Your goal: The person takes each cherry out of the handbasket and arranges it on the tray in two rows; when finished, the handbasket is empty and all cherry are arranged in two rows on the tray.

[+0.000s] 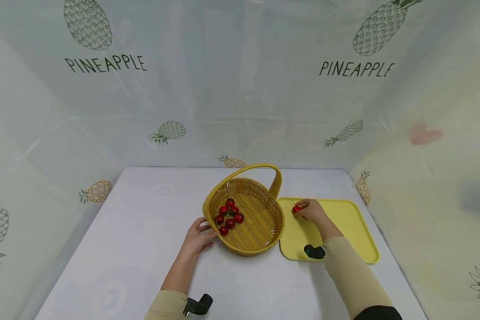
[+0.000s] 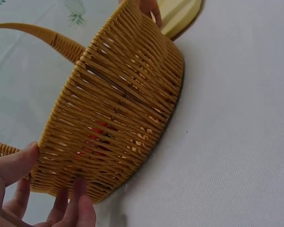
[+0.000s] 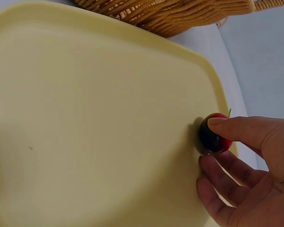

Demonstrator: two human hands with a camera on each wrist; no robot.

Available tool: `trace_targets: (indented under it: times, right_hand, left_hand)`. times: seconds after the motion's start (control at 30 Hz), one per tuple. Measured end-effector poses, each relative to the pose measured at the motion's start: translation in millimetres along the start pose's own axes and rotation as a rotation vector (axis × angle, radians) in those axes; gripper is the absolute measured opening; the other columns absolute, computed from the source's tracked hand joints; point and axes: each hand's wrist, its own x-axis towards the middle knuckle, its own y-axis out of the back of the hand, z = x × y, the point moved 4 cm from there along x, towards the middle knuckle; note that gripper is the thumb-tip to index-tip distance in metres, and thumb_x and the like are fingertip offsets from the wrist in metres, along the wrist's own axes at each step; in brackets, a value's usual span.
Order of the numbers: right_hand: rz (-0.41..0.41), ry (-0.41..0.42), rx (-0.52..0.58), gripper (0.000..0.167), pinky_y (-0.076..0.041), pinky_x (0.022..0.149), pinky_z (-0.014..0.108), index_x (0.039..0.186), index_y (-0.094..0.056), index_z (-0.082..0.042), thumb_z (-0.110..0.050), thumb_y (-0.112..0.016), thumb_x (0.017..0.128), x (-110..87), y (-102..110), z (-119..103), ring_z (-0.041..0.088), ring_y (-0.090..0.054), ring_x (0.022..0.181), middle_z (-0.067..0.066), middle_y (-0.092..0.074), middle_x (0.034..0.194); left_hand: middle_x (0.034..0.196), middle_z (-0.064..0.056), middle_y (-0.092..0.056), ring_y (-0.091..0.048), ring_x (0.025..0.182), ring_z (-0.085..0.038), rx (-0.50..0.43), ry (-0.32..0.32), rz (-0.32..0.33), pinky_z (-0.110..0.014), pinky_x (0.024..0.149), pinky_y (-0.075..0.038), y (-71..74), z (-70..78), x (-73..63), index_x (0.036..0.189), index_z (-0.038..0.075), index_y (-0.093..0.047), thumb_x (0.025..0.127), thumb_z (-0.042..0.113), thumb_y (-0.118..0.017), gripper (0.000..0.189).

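Observation:
A round yellow-brown wicker basket (image 1: 260, 218) with an arched handle stands on the table, several red cherries (image 1: 230, 223) gathered in its left part. My left hand (image 1: 200, 236) holds the basket's left side; in the left wrist view the thumb lies at the rim and the fingers touch the woven wall (image 2: 109, 109). Over the far left part of a yellow tray (image 1: 344, 226), my right hand (image 1: 313, 213) pinches one red cherry (image 3: 215, 134) between thumb and fingers. A thin green stem sticks out from that cherry.
The tray lies close to the basket's right side on a white table (image 1: 144, 258). Behind and beside the table hangs a pale curtain (image 1: 240, 89) printed with pineapples. The basket handle (image 1: 260, 166) arches up at the back.

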Motion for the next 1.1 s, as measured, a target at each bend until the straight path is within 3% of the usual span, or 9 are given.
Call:
trace_targets:
  times: [0.53, 0.8, 1.1]
  right_hand:
    - [-0.011, -0.001, -0.044, 0.040, -0.050, 0.068, 0.034, 0.124, -0.058, 0.008, -0.001, -0.070, 0.087, -4.0, 3.6, -5.1, 0.027, -0.061, 0.084, 0.028, -0.059, 0.116]
    - [-0.044, 0.074, -0.139, 0.041, -0.049, 0.084, 0.047, 0.129, -0.056, 0.007, -0.006, -0.066, 0.091, -15.0, 15.7, -16.7, 0.045, -0.053, 0.112, 0.033, -0.051, 0.129]
    - [-0.092, 0.201, -0.187, 0.042, -0.045, 0.090, 0.053, 0.128, -0.059, 0.005, -0.007, -0.069, 0.089, -29.3, 28.6, -54.1, 0.046, -0.050, 0.116, 0.029, -0.056, 0.125]
  left_hand:
    - [0.128, -0.025, -0.053, -0.065, 0.089, -0.024, 0.004, -0.007, 0.002, -0.047, 0.076, -0.051, -0.8, 0.8, 0.0, 0.137, 0.005, -0.047, 0.085, -0.001, -0.073, 0.059]
    - [0.127, -0.024, -0.054, -0.066, 0.088, -0.022, -0.007, 0.002, -0.003, -0.046, 0.075, -0.052, -0.3, -0.5, 1.6, 0.136, 0.005, -0.047, 0.084, -0.001, -0.074, 0.059]
    - [0.129, -0.024, -0.053, -0.067, 0.089, -0.023, -0.013, 0.009, -0.015, -0.044, 0.075, -0.053, 1.6, -0.6, 2.5, 0.137, 0.006, -0.046, 0.084, -0.001, -0.074, 0.061]
